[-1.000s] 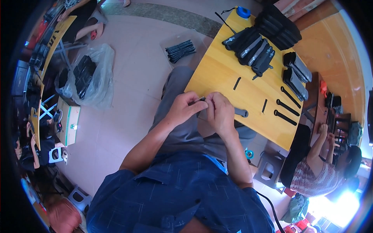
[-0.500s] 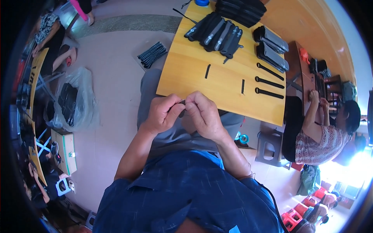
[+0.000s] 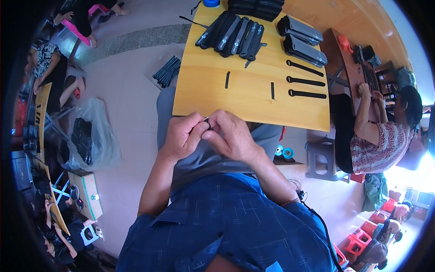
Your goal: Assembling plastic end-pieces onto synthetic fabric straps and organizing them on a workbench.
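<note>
Close to the front edge of the wooden table [image 3: 199, 97], my left hand [image 3: 183, 137] and my right hand [image 3: 234, 138] meet over my lap, fingers pinched. Between the fingertips shows a small curved piece of black strap [image 3: 208, 123]; my fingers hide the rest of it. On the table's right side lie three black straps [image 3: 307, 81], each with a ring at one end. Two short black strips [image 3: 227, 80] are on the wood nearer the middle.
Grey-and-black padded pouches [image 3: 233, 38] lie fanned at the table's back, with stacked ones [image 3: 304, 49] on the right. Left on the floor are a box of dark strips [image 3: 166, 70] and a clear plastic bag [image 3: 106, 136]. Another person [image 3: 383, 140] works at the right.
The view has shifted, so the table sits further left and higher. My hands stay together, and the black piece between my fingertips now shows as a curve.
</note>
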### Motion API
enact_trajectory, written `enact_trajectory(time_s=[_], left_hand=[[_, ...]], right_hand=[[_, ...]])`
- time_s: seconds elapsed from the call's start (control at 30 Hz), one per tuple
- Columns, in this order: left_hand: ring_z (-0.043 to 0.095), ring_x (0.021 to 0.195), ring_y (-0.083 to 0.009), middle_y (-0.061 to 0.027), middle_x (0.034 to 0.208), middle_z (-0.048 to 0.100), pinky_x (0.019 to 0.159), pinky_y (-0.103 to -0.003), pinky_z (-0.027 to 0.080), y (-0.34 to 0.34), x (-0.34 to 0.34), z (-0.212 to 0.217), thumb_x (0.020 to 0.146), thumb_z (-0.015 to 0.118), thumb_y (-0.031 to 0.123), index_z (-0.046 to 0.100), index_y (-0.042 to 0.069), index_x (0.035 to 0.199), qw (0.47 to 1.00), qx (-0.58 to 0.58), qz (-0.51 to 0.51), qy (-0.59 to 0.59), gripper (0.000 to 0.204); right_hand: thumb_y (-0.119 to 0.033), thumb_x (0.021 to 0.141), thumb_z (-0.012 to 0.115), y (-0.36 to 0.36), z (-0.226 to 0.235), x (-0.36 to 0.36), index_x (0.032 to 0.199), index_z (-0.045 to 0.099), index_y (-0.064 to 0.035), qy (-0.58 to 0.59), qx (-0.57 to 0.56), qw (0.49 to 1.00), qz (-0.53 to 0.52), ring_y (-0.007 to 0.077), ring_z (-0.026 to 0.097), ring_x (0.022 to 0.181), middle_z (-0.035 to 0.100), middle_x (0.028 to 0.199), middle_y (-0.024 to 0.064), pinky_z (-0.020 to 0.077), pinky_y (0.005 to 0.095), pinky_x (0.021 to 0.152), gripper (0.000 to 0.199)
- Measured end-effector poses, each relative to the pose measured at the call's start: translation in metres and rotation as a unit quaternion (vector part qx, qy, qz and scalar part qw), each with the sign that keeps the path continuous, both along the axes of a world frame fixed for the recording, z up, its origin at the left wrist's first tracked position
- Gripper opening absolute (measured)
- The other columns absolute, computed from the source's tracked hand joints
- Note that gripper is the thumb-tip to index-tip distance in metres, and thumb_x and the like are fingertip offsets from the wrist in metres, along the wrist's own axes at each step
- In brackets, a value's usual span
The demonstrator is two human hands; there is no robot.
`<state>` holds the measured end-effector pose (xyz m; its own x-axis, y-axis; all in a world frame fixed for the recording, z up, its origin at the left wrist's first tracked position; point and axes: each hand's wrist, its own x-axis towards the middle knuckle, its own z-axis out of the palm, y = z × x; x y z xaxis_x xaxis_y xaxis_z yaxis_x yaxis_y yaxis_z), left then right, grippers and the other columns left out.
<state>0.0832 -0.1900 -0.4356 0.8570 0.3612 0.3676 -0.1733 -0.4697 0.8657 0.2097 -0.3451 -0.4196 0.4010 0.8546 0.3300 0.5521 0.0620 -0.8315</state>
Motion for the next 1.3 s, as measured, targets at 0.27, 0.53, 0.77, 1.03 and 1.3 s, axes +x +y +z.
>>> enact_trajectory(time_s=[0.27,0.53,0.77,1.03,1.3], left_hand=[[0.057,0.056,-0.0223,-0.0114,0.066,0.059,0.055,-0.033,0.043,0.000,-0.001,-0.002,0.104,0.064,0.019,0.063,0.002,0.086,0.999,-0.022,-0.016,0.021,0.025],[0.049,0.054,-0.0175,-0.0083,0.063,0.054,0.053,-0.032,0.038,-0.006,-0.001,0.002,0.104,0.064,0.021,0.059,0.002,0.082,0.999,-0.038,-0.022,0.004,0.029],[0.042,0.056,-0.0080,-0.0018,0.059,0.047,0.051,-0.029,0.034,-0.027,0.008,-0.012,0.101,0.065,0.015,0.053,0.003,0.078,0.993,-0.086,0.082,-0.026,0.029],[0.039,0.059,-0.0062,0.0043,0.062,0.046,0.052,-0.028,0.031,-0.020,0.002,-0.002,0.104,0.069,0.030,0.050,0.006,0.073,0.989,-0.150,0.002,-0.017,0.043],[0.043,0.058,-0.0052,0.0047,0.062,0.048,0.051,-0.026,0.032,-0.045,0.010,-0.016,0.108,0.061,0.027,0.049,0.007,0.072,0.971,-0.227,0.070,-0.025,0.043]], right_hand=[[-0.018,0.098,0.070,0.002,0.010,0.012,0.096,0.058,-0.0053,-0.077,-0.044,0.996,0.028,0.0404,0.064,0.075,0.065,0.080,0.0156,0.0499,0.0438,0.064,0.018],[-0.011,0.103,0.064,0.002,-0.012,0.018,0.086,0.059,-0.0027,0.102,0.096,0.985,0.104,0.0203,0.055,0.060,0.056,0.068,0.0053,0.0439,0.0327,0.058,0.020],[-0.007,0.102,0.058,0.007,-0.033,-0.004,0.084,0.058,-0.0040,0.196,0.131,0.970,-0.066,0.0153,0.051,0.053,0.053,0.061,0.0035,0.0411,0.0306,0.052,0.018],[-0.017,0.102,0.064,0.008,-0.014,0.001,0.088,0.059,-0.0056,0.042,0.155,0.986,0.035,0.0244,0.055,0.056,0.055,0.065,0.0088,0.0430,0.0349,0.055,0.019],[-0.014,0.103,0.063,0.000,-0.016,0.001,0.088,0.058,-0.0037,0.041,0.153,0.987,-0.019,0.0141,0.053,0.056,0.058,0.066,0.0030,0.0429,0.0306,0.054,0.019]])
